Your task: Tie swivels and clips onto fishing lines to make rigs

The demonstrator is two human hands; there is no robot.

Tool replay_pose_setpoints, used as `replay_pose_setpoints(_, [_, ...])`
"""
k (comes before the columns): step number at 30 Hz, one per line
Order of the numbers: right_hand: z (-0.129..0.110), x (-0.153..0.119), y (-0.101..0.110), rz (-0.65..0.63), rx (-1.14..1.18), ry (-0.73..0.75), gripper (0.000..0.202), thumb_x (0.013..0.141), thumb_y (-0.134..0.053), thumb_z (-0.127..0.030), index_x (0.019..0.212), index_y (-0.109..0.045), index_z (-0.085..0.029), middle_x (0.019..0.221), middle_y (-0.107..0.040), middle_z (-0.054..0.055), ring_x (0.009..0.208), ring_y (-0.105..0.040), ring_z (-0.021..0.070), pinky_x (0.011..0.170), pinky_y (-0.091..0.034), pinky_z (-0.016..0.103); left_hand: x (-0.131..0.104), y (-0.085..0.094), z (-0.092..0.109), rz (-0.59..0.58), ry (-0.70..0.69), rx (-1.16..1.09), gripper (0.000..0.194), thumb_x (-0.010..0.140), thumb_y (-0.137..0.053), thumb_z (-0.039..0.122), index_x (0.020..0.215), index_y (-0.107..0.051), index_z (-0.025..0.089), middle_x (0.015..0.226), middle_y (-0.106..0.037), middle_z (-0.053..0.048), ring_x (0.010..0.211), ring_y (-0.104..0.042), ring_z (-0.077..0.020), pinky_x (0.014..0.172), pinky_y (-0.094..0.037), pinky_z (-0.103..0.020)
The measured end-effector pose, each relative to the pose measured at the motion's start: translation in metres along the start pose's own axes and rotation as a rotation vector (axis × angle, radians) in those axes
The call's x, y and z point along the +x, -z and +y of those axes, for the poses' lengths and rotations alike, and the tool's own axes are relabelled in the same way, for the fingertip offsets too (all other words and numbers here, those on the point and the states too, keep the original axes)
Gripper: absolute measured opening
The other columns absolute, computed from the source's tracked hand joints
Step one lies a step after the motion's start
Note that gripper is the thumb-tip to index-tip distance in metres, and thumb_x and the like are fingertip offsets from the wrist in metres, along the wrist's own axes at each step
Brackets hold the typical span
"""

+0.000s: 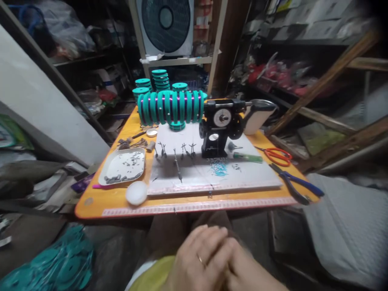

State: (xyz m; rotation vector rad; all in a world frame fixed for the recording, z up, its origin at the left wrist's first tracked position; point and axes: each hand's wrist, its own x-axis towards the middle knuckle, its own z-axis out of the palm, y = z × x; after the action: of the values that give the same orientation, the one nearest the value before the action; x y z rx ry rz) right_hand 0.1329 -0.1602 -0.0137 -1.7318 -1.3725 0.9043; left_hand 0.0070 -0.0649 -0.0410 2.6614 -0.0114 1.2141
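Observation:
My left hand (194,258) and my right hand (247,262) are clasped together low in front of the table, above my lap. The left one wears a ring, and its closed fingers lie over the right one. No item shows between them; the palms are hidden. Beyond them, on a white board (194,184), stands a black hand-cranked winding machine (214,141). A row of teal spools with purple wire (171,107) sits on its shaft. Small twisted dark parts (176,159) stand on the board, beside a heap of little blue pieces (218,169).
On the orange table (91,204) are a white tray (104,169) of small grey pieces, a round white lid (136,193), blue-handled pliers (298,182), red-handled scissors (277,155) and a green-handled tool (248,157). Teal spools (65,262) lie on the floor at left.

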Motion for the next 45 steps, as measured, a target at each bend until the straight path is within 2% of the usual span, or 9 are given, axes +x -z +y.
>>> replay_pose_setpoints(5, [0.006, -0.006, 0.058, -0.143, 0.074, -0.137, 0.034, 0.099, -0.048, -0.036, 0.078, -0.067, -0.019, 0.065, -0.063, 0.0, 0.06, -0.058, 0.0146, 0.062, -0.048, 0.025, 0.011, 0.012, -0.022, -0.17, 0.074, -0.079, 0.019, 0.097, -0.046, 0.01, 0.102, -0.063, 0.013, 0.06, -0.062, -0.001, 0.05, -0.056, -0.0151, 0.05, -0.043, -0.028])
replay_pose_setpoints(9, [0.023, 0.012, 0.084, 0.358, -0.144, 0.033, 0.03, 0.102, -0.047, -0.036, 0.096, -0.071, -0.019, 0.08, -0.066, 0.006, 0.071, -0.06, 0.0186, 0.065, -0.05, 0.03, 0.009, 0.022, -0.028, -0.185, 0.278, -0.233, 0.017, 0.09, -0.053, 0.004, 0.099, -0.062, 0.017, 0.071, -0.067, -0.003, 0.059, -0.062, -0.0149, 0.058, -0.049, -0.027])
replay_pose_setpoints(13, [0.036, 0.04, 0.078, 0.625, -0.632, 0.321, 0.03, 0.095, -0.058, -0.025, 0.123, -0.068, -0.019, 0.121, -0.064, 0.017, 0.112, -0.053, 0.0329, 0.095, -0.049, 0.051, 0.009, 0.026, -0.024, -0.11, 0.456, -0.377, 0.02, 0.089, -0.055, 0.003, 0.099, -0.061, 0.019, 0.079, -0.069, -0.003, 0.07, -0.067, -0.0134, 0.065, -0.053, -0.022])
replay_pose_setpoints(17, [0.04, 0.052, 0.065, 0.683, -0.763, 0.446, 0.021, 0.091, -0.066, -0.019, 0.111, -0.074, -0.018, 0.115, -0.068, 0.016, 0.111, -0.052, 0.0334, 0.094, -0.051, 0.051, 0.008, 0.023, -0.022, -0.066, 0.588, -0.443, 0.02, 0.09, -0.056, 0.005, 0.099, -0.062, 0.022, 0.081, -0.068, -0.001, 0.074, -0.067, -0.0122, 0.068, -0.053, -0.02])
replay_pose_setpoints(20, [0.038, 0.046, 0.058, 0.752, -0.618, 0.482, 0.018, 0.089, -0.067, -0.012, 0.101, -0.075, -0.023, 0.105, -0.069, 0.011, 0.101, -0.057, 0.0279, 0.087, -0.053, 0.044, 0.011, 0.019, -0.019, -0.026, 0.762, -0.518, 0.014, 0.092, -0.057, 0.012, 0.097, -0.063, 0.023, 0.084, -0.065, 0.0, 0.07, -0.062, -0.0112, 0.062, -0.049, -0.019])
replay_pose_setpoints(24, [0.031, 0.027, 0.045, 0.843, -0.065, 0.226, 0.009, 0.091, -0.067, -0.021, 0.095, -0.073, -0.028, 0.107, -0.064, 0.007, 0.101, -0.061, 0.0243, 0.076, -0.054, 0.034, 0.028, 0.014, -0.013, 0.036, 0.927, -0.665, 0.005, 0.091, -0.062, 0.021, 0.091, -0.066, 0.022, 0.085, -0.059, -0.001, 0.068, -0.054, -0.0117, 0.059, -0.045, -0.021])
replay_pose_setpoints(36, [0.008, 0.012, -0.003, 0.481, 0.812, 0.116, 0.009, 0.095, -0.063, -0.033, 0.097, -0.072, -0.032, 0.134, -0.056, 0.004, 0.115, -0.06, 0.0248, 0.086, -0.057, 0.036, 0.057, 0.013, -0.004, 0.039, 1.036, -1.035, 0.015, 0.088, -0.066, 0.028, 0.077, -0.066, 0.017, 0.073, -0.052, -0.001, 0.066, -0.046, -0.0127, 0.06, -0.04, -0.025])
replay_pose_setpoints(40, [0.004, 0.016, 0.003, 0.578, 0.737, 0.12, 0.009, 0.094, -0.065, -0.034, 0.095, -0.073, -0.031, 0.123, -0.063, 0.005, 0.107, -0.062, 0.0214, 0.085, -0.054, 0.031, 0.05, 0.02, -0.008, 0.053, 1.052, -0.982, 0.018, 0.089, -0.065, 0.027, 0.074, -0.065, 0.017, 0.072, -0.053, 0.0, 0.065, -0.044, -0.0118, 0.059, -0.038, -0.024])
replay_pose_setpoints(45, [-0.002, 0.021, 0.015, 0.41, 0.471, 0.121, 0.01, 0.087, -0.074, -0.032, 0.097, -0.077, -0.031, 0.107, -0.068, 0.005, 0.089, -0.063, 0.0187, 0.078, -0.052, 0.029, 0.043, 0.024, -0.011, 0.043, 1.037, -0.931, 0.018, 0.089, -0.064, 0.03, 0.077, -0.066, 0.018, 0.074, -0.053, -0.001, 0.067, -0.046, -0.0137, 0.06, -0.039, -0.026])
